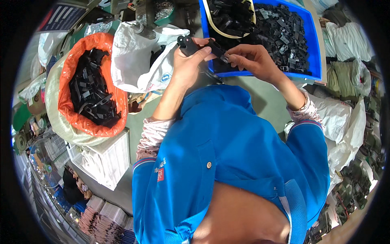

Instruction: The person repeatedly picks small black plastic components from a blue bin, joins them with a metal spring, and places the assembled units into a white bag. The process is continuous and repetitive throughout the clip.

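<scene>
My left hand (186, 67) is closed around a black plastic part (187, 46) with two round holes at its end. A dark elongated piece (215, 47) extends from its fingertips toward my right hand; whether both are one part I cannot tell. My right hand (256, 61) pinches a small shiny metal piece (224, 59) between thumb and fingers, at the near end of the dark piece. Both hands are over the front left edge of a blue bin (319, 61) filled with small black parts (284, 34).
A cream-rimmed basket (254, 18) of black parts sits in the bin. To the left are a white sack (134, 61) and an orange-lined bag (67, 103) of black parts, above a white crate (118, 158). More sacks (345, 38) line the right side.
</scene>
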Demonstrator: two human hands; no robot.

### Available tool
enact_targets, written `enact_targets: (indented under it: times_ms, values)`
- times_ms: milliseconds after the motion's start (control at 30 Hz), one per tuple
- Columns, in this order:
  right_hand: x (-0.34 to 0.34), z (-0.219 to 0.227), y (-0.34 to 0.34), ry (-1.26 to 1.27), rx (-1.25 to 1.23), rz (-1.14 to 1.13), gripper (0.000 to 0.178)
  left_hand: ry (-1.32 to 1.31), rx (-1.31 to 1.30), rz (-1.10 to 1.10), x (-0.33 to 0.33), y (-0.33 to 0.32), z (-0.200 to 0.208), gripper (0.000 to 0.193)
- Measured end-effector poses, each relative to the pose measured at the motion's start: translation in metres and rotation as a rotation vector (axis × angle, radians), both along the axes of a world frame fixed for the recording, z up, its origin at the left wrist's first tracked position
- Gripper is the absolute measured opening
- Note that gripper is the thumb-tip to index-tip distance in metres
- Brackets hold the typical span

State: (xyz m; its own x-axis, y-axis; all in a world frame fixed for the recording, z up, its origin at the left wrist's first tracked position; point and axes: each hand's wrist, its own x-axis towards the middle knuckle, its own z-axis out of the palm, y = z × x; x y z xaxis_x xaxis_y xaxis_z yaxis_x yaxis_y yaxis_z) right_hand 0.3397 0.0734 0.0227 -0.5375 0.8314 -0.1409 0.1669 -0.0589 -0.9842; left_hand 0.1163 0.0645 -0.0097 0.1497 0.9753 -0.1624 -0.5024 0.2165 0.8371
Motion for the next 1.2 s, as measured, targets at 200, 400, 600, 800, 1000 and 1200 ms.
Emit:
enact_targets:
  times_ms: [200, 400, 600, 800, 1000, 1200]
  values:
    - [-0.027, 0.016, 0.030, -0.126, 0.567, -0.031, 0.021, 0.535, 0.362, 0.083, -0.010, -0.006, 0.012, 0.036]
    - [-0.049, 0.015, 0.041, -0.209, 0.842, 0.152, 0.018, 0.682, 0.294, 0.124, -0.021, -0.017, 0.019, 0.046]
    - [-0.070, 0.032, 0.055, -0.461, 1.009, 0.435, 0.020, 0.684, 0.322, 0.187, -0.026, -0.023, 0.016, 0.040]
    - [-0.082, 0.006, 0.058, -0.206, 0.339, 0.173, 0.044, 0.571, 0.266, 0.313, -0.037, -0.030, 0.025, 0.024]
    - [-0.096, -0.032, 0.005, 0.477, -0.394, -0.168, 0.030, 0.381, 0.199, 0.389, -0.040, -0.027, 0.017, 0.009]
    - [-0.087, -0.036, 0.020, 0.383, -0.297, -0.187, 0.030, 0.927, 0.582, 0.310, -0.065, -0.007, 0.009, 0.010]
